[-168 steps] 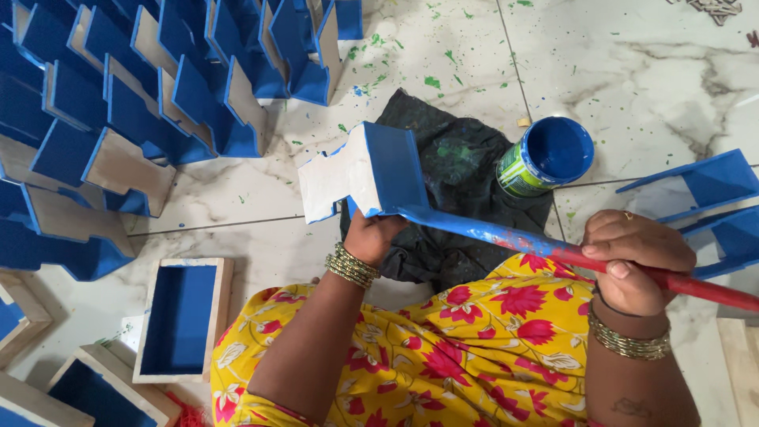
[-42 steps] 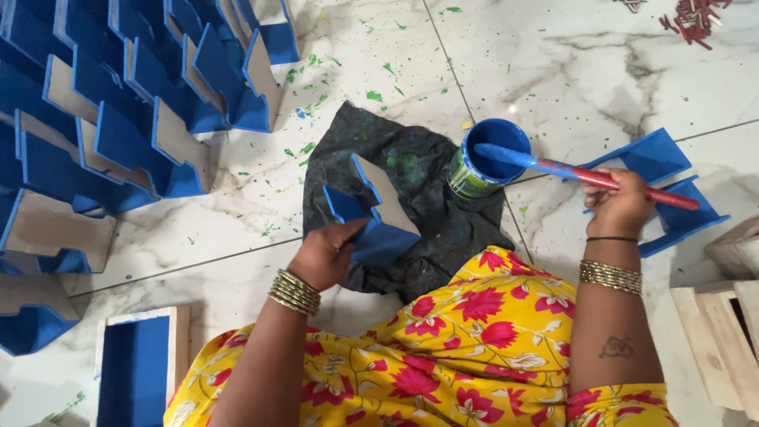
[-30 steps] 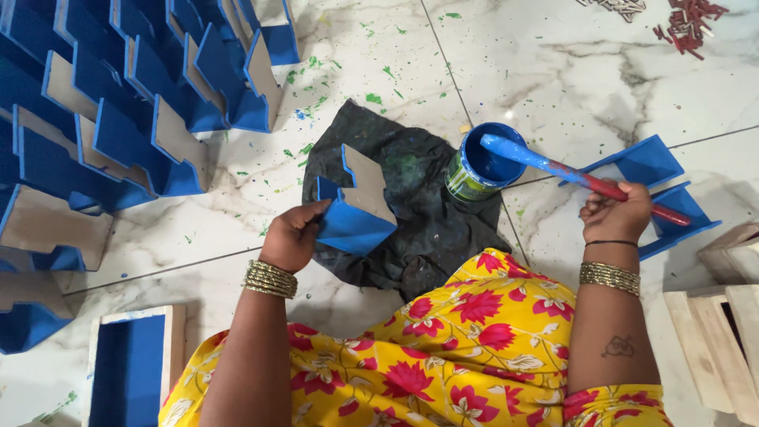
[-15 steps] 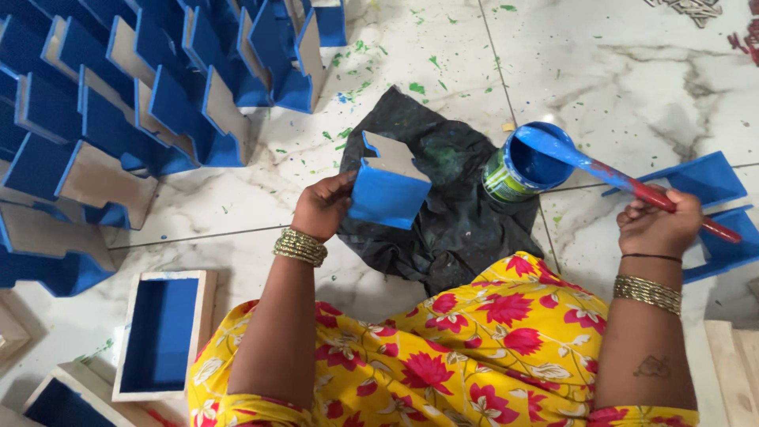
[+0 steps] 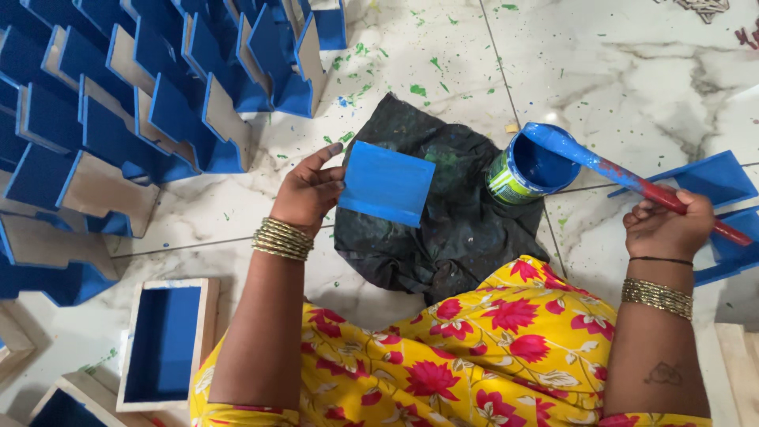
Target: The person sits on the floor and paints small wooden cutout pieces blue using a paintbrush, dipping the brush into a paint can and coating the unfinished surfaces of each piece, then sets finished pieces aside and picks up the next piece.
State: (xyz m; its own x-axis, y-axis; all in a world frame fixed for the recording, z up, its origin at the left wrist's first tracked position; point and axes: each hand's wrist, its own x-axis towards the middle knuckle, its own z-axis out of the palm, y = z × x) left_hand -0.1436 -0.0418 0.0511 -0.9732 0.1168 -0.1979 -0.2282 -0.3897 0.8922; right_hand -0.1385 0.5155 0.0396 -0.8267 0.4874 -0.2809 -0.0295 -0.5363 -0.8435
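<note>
Turned since a moment ago, the blue painted wooden box piece (image 5: 387, 183) now shows a flat blue face near the middle of the frame, over the dark crumpled cloth (image 5: 443, 213). Left hand (image 5: 310, 190) grips its edge. Right hand (image 5: 666, 228) is clenched on the red-handled paintbrush (image 5: 632, 180), its tip over the round can (image 5: 528, 167) with a green label band, holding blue paint.

the paintbrush (image 5: 632, 178) handle's middle is hidden inside the right hand (image 5: 668, 229).
</note>
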